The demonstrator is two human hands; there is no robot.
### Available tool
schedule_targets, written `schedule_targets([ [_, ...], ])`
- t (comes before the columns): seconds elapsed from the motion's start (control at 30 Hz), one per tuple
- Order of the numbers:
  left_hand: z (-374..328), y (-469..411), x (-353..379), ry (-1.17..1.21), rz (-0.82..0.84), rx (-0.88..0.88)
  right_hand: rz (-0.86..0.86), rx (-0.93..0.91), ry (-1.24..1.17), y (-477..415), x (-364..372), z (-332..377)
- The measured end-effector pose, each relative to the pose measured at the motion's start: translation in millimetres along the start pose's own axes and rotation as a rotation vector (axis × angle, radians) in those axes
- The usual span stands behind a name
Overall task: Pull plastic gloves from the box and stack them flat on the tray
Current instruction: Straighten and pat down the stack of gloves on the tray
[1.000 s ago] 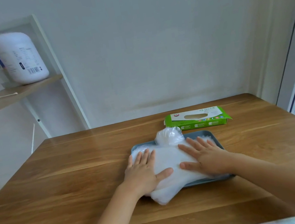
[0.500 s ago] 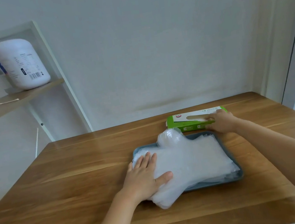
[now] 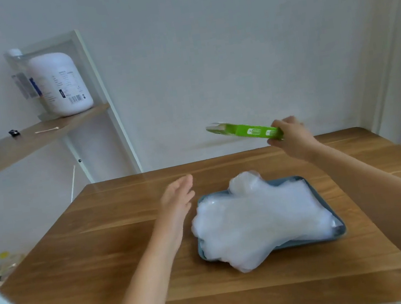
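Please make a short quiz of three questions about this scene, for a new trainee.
1. Fill in: the stack of gloves lies on the grey ___.
2. True or false: the green box rests on the table.
3. The left hand holds: A) the box B) a glove C) nothing.
Key: 1 tray; 2 false, the right hand holds it in the air; 3 C.
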State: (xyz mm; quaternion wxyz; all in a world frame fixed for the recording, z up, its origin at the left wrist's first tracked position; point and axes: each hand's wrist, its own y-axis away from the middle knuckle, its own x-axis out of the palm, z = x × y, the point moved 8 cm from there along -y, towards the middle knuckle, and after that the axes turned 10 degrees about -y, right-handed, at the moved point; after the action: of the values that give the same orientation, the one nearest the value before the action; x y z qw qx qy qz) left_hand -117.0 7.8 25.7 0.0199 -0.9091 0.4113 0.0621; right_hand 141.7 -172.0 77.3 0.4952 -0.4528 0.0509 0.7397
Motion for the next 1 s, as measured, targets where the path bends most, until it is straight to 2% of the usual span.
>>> schedule_targets([
  [0.1,-8,3,-9,0.363,0.115,-0.202,-0.087,-0.300,0.089,20,-4,75],
  [0.17,-20,9,-18,0.412,0.151,-0.189,-0.188,-0.559,0.125,47,-7,122],
  [0.27,-30,20,-45,0.318,0.147,-0.136,-0.270,-0.860,0.144,87,-6,168],
  [0.43,-34,58,-94,-0.121,0.328,0.021,-0.182,-1.114,0.141,147,31,212],
  [0.5,-32,77,-108,-0.251,0.338,0.043,-0.085,-1.167,0.044,173,51,233],
  [0.57,-29,90,-120,-0.368,0.294,0.043,0.009,-1.135,-0.078,185,61,247],
  [0.7,11,125,-159,-0.443,0.237,-0.081,0.325,-0.821,-0.434,201,88,256],
  [0.73,26,136,-167,-0.439,0.237,-0.118,0.420,-0.785,-0.456,212,98,257],
  [0.8,55,157,-182,-0.407,0.214,-0.155,0.527,-0.861,-0.364,238,121,267],
  [0.9,94,182,-206,-0.392,0.164,-0.174,0.421,-0.981,-0.157,265,142,280],
  [1.0,138,203,-233,-0.449,0.113,-0.218,0.281,-0.995,-0.165,269,156,289],
])
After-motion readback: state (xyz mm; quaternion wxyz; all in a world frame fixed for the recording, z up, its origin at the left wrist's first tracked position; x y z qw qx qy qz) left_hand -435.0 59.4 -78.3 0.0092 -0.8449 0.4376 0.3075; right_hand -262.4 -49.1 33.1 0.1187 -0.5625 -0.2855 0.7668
